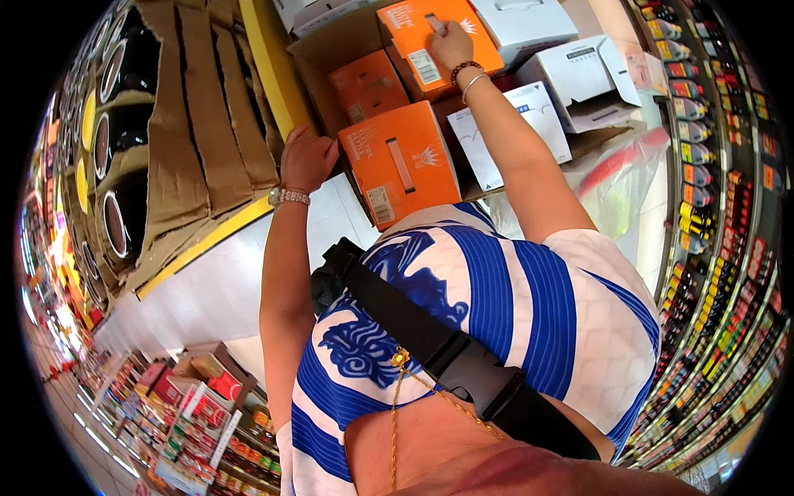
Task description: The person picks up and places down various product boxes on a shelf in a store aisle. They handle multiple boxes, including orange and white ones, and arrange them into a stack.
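Observation:
My right hand point(451, 46) grips the carry strap on top of an orange electric kettle box point(403, 25). That box sits among others inside a large open carton point(325, 80). At the carton's near-left edge is my left hand point(307, 160), its fingers curled at the cardboard rim and the tips partly hidden. Close to it stands another orange kettle box point(397, 164), its pale strap lying flat. A darker orange box point(370, 85) sits lower, between the two. Under my right forearm is a white box point(508, 136), partly covered by the arm.
A white box point(580, 80) with an opened end and a larger white box point(524, 25) are on the carton's right. Left, a yellow-edged stand point(270, 59) bears corrugated cardboard and dark glossy cookware point(118, 139). A clear plastic bag point(620, 180) and bottle shelves point(688, 130) are at right.

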Available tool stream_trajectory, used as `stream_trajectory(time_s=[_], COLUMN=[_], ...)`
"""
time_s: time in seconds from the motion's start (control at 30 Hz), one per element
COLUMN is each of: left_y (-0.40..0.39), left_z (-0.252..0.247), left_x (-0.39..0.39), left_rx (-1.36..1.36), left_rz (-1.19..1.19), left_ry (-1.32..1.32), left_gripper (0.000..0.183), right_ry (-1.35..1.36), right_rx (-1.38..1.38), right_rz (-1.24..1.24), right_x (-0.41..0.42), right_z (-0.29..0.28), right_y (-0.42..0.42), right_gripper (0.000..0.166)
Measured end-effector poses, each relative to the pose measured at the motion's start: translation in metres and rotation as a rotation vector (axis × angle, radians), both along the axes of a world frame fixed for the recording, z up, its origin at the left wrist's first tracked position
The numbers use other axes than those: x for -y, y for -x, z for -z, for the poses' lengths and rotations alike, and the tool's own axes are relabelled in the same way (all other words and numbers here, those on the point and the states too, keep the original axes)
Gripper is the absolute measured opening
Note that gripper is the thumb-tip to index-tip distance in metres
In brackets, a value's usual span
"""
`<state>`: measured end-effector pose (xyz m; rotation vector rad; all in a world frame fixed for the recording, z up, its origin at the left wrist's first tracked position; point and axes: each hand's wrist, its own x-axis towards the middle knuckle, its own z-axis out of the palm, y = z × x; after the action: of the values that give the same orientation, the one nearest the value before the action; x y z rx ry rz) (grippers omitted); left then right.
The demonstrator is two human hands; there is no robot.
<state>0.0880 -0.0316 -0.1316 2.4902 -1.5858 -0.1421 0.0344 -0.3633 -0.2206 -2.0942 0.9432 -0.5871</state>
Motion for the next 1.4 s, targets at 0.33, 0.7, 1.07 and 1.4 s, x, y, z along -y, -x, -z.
stream_trajectory(time_s=[0.33, 0.7, 1.07, 1.4], left_y=[-0.003, -0.001, -0.007, -0.002], left_z=[0.001, 0.012, 0.024, 0.017], left_x=[0.003, -0.007, -0.013, -0.009], left_rx=[-0.008, 0.044, 0.085, 0.035], left_rz=[0.005, -0.013, 0.057, -0.032], left_ry=[-0.038, 0.033, 0.034, 0.013], left_gripper=[0.027, 0.033, 0.025, 0.035], right_ry=[0.070, 0.115, 0.044, -0.983], right_rx=[0.178, 0.215, -0.498, -0.379], right_rz=[-0.133, -0.148, -0.861, -0.517], right_x=[-0.071, -0.049, -0.106, -0.145], right_z=[-0.009, -0.017, -0.056, -0.052], right_y=[0.056, 0.043, 0.060, 0.103], right_gripper=[0.027, 0.027, 0.030, 0.027])
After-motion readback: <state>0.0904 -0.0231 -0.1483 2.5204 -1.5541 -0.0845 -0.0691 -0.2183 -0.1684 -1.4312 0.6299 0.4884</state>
